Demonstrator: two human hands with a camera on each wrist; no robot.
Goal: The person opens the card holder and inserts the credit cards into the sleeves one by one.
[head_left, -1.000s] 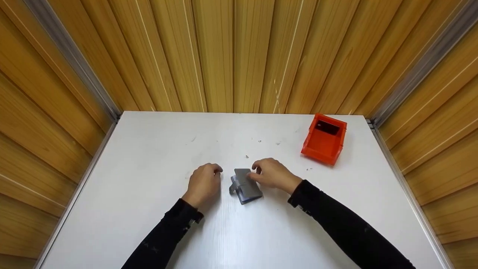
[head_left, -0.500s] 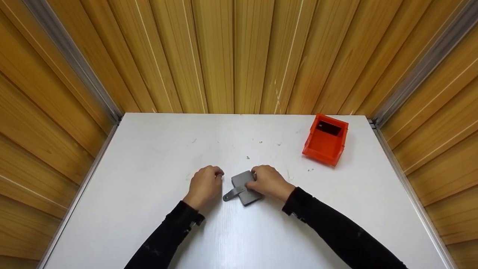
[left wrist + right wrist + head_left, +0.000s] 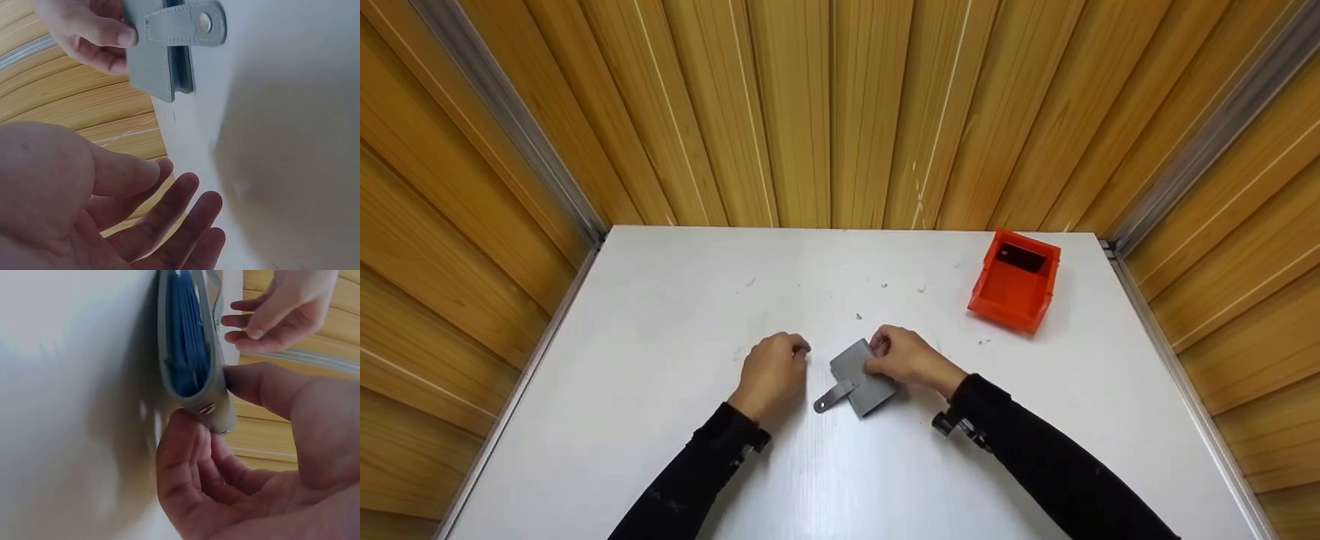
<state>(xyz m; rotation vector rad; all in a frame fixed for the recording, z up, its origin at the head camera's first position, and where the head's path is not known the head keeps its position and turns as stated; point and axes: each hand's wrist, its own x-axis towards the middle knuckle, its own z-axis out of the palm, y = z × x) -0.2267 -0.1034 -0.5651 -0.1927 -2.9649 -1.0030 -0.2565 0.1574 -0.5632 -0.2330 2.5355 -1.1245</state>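
Note:
A grey card holder (image 3: 858,375) with a stitched snap strap (image 3: 185,23) lies a little raised at mid-table. Its strap hangs unfastened toward the left, and blue inner sleeves (image 3: 188,337) show from its end in the right wrist view. My right hand (image 3: 909,355) pinches the holder by its spine edge, thumb on the cover and fingers curled beneath. To the left, my left hand (image 3: 772,373) rests on the table with loosely bent fingers, apart from the holder and holding nothing.
A red plastic bin (image 3: 1011,289) stands at the back right of the white table (image 3: 675,300). Wood-patterned walls (image 3: 795,112) enclose the back and both sides. Small dark marks dot the tabletop.
The card holder, earlier partly spread with its strap folded at the left, now has its cover closed and strap extended. My right hand has taken hold of it and turned it slightly; the left stays put.

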